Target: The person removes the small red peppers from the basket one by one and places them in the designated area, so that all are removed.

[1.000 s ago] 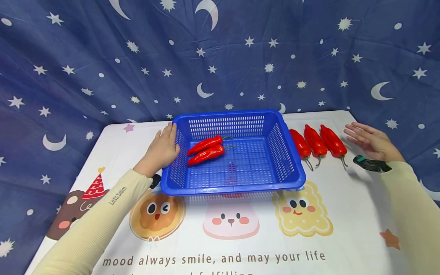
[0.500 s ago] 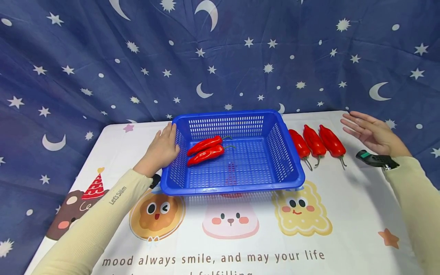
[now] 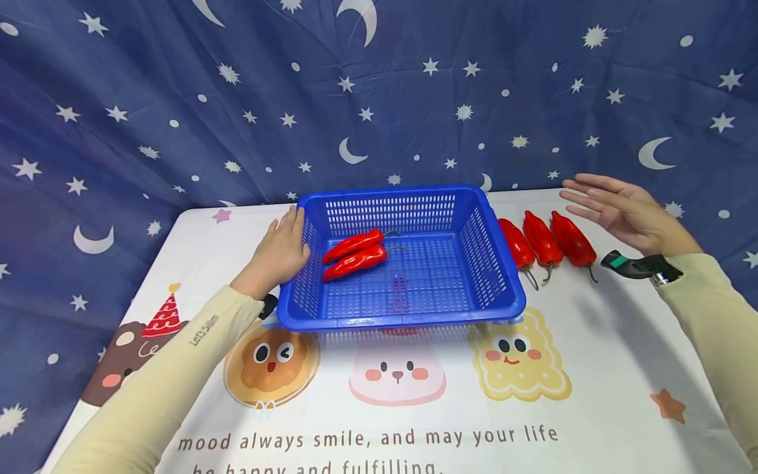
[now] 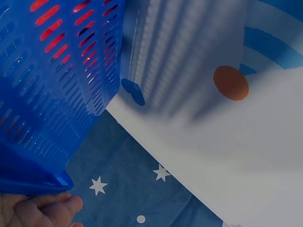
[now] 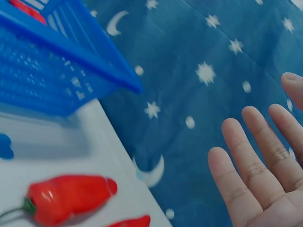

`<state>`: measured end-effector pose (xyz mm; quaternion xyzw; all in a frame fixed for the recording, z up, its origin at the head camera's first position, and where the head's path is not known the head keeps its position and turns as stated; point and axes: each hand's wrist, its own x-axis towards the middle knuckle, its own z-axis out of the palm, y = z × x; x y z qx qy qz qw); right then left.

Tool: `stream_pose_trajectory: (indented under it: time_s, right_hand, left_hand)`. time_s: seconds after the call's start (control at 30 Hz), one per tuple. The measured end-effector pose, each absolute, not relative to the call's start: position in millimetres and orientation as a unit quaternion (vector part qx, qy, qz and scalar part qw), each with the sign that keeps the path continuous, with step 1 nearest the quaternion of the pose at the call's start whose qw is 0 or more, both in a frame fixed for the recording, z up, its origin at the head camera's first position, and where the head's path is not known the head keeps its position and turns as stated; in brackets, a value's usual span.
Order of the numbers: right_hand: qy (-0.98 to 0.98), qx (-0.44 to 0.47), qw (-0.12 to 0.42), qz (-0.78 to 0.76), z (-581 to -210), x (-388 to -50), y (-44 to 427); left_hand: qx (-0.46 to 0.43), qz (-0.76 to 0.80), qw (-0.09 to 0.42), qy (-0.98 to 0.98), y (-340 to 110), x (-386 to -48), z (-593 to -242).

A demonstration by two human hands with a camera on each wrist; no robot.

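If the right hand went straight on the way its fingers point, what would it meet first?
Probably the blue starry curtain: in the right wrist view, the right hand aims at it, to the right of the blue basket. Depth is unclear, so brushing the basket first can't be ruled out.

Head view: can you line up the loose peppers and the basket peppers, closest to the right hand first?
1. Right loose pepper, by the right hand
2. Middle loose pepper, between neighbours
3. Left loose pepper, beside basket
4. Basket peppers, inside, left
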<state>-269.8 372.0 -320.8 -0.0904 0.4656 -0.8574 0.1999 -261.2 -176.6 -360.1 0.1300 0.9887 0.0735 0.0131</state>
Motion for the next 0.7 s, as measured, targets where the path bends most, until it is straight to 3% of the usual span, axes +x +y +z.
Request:
stream_pose_trajectory:
  time_s: [0.7]
  right_hand:
    - [0.677, -0.13, 0.193, -0.698, -290.2, -260.2, 295.7]
  left_hand:
    - [0.131, 0.069, 0.007, 0.989, -176.1, -262.1, -359.6]
